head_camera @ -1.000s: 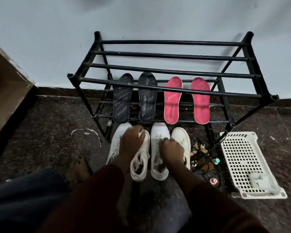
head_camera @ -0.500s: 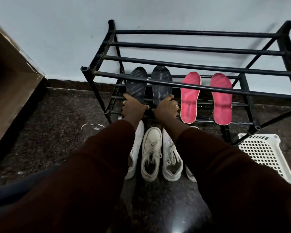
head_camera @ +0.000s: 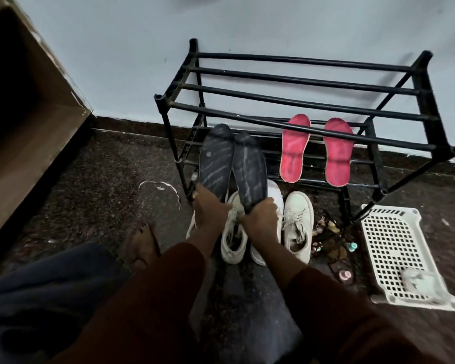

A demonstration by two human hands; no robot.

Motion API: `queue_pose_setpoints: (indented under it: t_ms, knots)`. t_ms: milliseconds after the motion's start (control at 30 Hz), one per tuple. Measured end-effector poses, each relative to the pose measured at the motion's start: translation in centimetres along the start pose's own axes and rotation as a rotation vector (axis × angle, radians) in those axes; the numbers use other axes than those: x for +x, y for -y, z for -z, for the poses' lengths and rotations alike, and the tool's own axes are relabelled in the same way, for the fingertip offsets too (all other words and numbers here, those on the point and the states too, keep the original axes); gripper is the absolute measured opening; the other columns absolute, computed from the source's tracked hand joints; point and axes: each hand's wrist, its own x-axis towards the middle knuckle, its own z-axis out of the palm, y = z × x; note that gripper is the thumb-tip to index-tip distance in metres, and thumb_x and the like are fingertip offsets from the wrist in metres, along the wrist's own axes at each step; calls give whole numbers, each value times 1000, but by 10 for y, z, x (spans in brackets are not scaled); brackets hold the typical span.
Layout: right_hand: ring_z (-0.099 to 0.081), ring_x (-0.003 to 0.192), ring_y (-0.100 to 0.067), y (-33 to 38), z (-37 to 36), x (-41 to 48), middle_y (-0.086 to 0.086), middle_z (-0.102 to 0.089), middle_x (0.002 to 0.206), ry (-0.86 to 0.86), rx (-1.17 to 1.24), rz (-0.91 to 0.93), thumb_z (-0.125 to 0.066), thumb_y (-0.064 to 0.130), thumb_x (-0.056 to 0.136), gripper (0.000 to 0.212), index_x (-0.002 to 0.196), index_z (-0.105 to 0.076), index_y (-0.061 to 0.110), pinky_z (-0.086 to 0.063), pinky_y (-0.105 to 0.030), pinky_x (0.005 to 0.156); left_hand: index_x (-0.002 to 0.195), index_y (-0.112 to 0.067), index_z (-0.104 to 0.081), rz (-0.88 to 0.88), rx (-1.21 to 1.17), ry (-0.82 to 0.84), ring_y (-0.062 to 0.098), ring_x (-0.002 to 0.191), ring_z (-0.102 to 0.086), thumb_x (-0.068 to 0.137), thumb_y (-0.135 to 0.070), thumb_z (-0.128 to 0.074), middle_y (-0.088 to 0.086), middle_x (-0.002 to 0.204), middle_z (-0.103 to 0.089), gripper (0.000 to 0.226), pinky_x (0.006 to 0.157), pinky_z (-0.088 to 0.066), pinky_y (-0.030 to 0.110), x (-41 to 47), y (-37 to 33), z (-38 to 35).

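Note:
Two dark grey insoles are lifted off the black shoe rack [head_camera: 297, 122]. My left hand [head_camera: 208, 208] grips the heel end of the left insole [head_camera: 216, 161], and my right hand [head_camera: 260, 219] grips the heel end of the right insole [head_camera: 250, 169]. Both insoles point up and away from me, in front of the rack's lower shelf. Below my hands several white sneakers [head_camera: 298, 224] stand in a row on the floor, partly hidden by my wrists. Two pink insoles [head_camera: 294, 148] still lie on the lower shelf at the right.
A white perforated plastic tray [head_camera: 394, 248] lies on the dark floor at the right. Small items [head_camera: 334, 240] are scattered between the tray and the sneakers. A brown cabinet [head_camera: 24, 122] stands at the left. My bare foot [head_camera: 142, 245] rests near the sneakers, and a white scrap [head_camera: 160, 185] lies left of the rack.
My hands went from the sneakers up to the rack, took hold of the two dark insoles and pulled them off the lower shelf toward me.

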Motion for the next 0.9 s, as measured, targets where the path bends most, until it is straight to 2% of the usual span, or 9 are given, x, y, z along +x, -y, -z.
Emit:
queue_pose_setpoints:
  t_ms: [100,300,333,400,433,500,567,733,900]
  knots:
    - [-50,111,-34,-32,-23,-45,-21,-50,118,63,-27,3,-73,40,68,76,120,-39,-4,-40,-37,92,148,-3,-12,71,-44,-8,29,136,-31,68,-19,-80,18,148,-32,106,112,-24,32,-52,41,-1]
    - [-40,124,-32,-92,-54,-141,-21,-40,133,260,-141,-43,-65,37,75,86,137,-23,-4,-32,-34,104,148,1,-7,403,-70,3,32,135,-31,66,-6,-78,24,146,-30,109,109,-25,30,-142,119,-2]
    - [-46,119,-33,-101,-57,-154,-23,-45,128,247,-170,-8,-66,37,73,85,135,-26,-4,-37,-34,100,148,1,-5,441,-42,21,32,136,-30,66,-8,-79,24,148,-27,111,109,-25,31,-151,132,-3]
    - [-61,92,-37,-125,-66,-172,-24,-58,103,244,-170,33,-70,36,59,78,119,-37,-1,-50,-33,78,148,0,0,521,53,81,32,138,-27,70,-17,-79,23,150,-22,113,110,-25,35,-167,150,-3]
    - [-61,90,-35,-136,-68,-178,-21,-58,100,252,-165,29,-70,35,58,74,117,-39,1,-50,-32,75,148,-1,0,556,80,95,33,137,-28,71,-20,-79,22,150,-22,112,110,-28,37,-172,158,-4]
    - [-50,112,-27,-150,-69,-187,-14,-48,121,397,-252,-32,-65,36,72,73,128,-33,2,-40,-29,91,147,-3,-7,635,68,102,36,132,-36,71,-21,-80,22,146,-30,107,107,-35,42,-177,172,-6]
    - [-40,123,-23,-167,-75,-189,-11,-39,131,484,-309,-64,-60,39,79,75,134,-25,1,-31,-26,99,145,-4,-11,707,76,112,38,127,-41,70,-21,-81,22,141,-35,104,103,-39,45,-175,183,-9]
    - [-38,125,-24,-188,-95,-180,-13,-38,134,515,-435,-122,-60,43,78,79,134,-24,-1,-31,-29,101,146,-3,-5,807,91,209,34,135,-30,82,-23,-72,19,149,-20,95,109,-31,41,-163,202,-29]
    - [-37,127,-22,-198,-115,-171,-15,-33,136,549,-539,-66,-60,47,80,88,136,-17,-5,-32,-26,102,148,-11,-2,835,98,155,35,132,-32,73,-19,-79,17,148,-22,109,104,-36,44,-162,220,-48]
